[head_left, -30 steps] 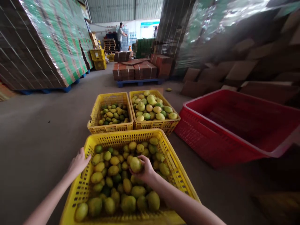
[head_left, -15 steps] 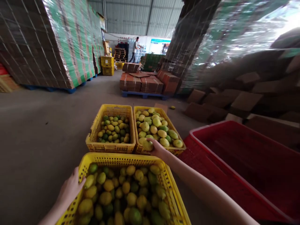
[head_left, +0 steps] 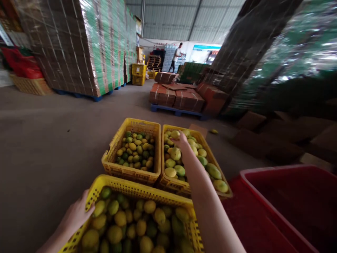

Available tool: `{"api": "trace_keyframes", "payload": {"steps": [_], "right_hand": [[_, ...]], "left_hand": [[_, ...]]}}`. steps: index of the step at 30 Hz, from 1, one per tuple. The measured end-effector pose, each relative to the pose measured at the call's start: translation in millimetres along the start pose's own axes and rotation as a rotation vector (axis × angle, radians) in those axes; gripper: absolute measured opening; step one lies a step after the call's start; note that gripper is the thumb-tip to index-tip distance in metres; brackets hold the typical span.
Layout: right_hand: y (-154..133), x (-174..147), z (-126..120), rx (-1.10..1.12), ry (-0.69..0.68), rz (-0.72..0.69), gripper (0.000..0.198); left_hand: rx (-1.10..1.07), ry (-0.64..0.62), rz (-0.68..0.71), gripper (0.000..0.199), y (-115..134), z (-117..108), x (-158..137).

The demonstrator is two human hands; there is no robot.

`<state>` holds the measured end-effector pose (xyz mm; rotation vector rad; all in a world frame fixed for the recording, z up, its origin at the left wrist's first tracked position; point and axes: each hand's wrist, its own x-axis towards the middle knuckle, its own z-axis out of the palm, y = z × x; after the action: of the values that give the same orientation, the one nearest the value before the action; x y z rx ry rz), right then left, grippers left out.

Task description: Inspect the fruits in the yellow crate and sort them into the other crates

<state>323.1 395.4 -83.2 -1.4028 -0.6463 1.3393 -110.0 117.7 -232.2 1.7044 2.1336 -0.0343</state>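
Note:
My left hand (head_left: 77,212) is wrapped over the left rim of the near yellow plastic crate (head_left: 147,189), which holds many yellow and green lemons (head_left: 120,218). My right arm stretches forward across that crate. At its end, my right hand (head_left: 182,141) is over the back of the far right yellow crate (head_left: 226,191), its fingers closed around a yellow lemon (head_left: 175,134). Larger yellow-green lemons (head_left: 175,153) fill this crate, partly hidden by my forearm. Beside it stands the far left yellow crate (head_left: 129,169), with smaller lemons (head_left: 137,147) lower inside.
A red plastic tub (head_left: 265,193) stands at the right. Ahead, bundled flat cardboard (head_left: 176,96) lies on a blue pallet (head_left: 176,110). Tall wrapped stacks (head_left: 107,52) rise on both sides. A single lemon (head_left: 214,131) lies on the floor. Far off, a person (head_left: 177,56) stands.
My right hand has moved from the near edge of the far right crate to its back, with a lemon in its fingers. My left hand stays on the near crate's rim. The view has turned left.

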Motion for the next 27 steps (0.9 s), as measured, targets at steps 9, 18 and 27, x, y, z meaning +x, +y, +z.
{"api": "trace_keyframes", "payload": {"steps": [9, 18, 27], "right_hand": [[24.3, -42.3, -54.2, -0.222, -0.181, -0.163, 0.031], [166.5, -170.3, -81.7, -0.557, -0.459, -0.072, 0.046], [262.4, -221.6, -60.9, -1.485, -0.316, -0.255, 0.045]], "left_hand": [[-0.057, 0.103, 0.042, 0.041, 8.6, -12.2, -9.1], [0.071, 0.096, 0.069, 0.027, 4.3, -16.4, -6.0], [0.117, 0.175, 0.138, 0.032, -1.3, -17.0, -4.9]]}}
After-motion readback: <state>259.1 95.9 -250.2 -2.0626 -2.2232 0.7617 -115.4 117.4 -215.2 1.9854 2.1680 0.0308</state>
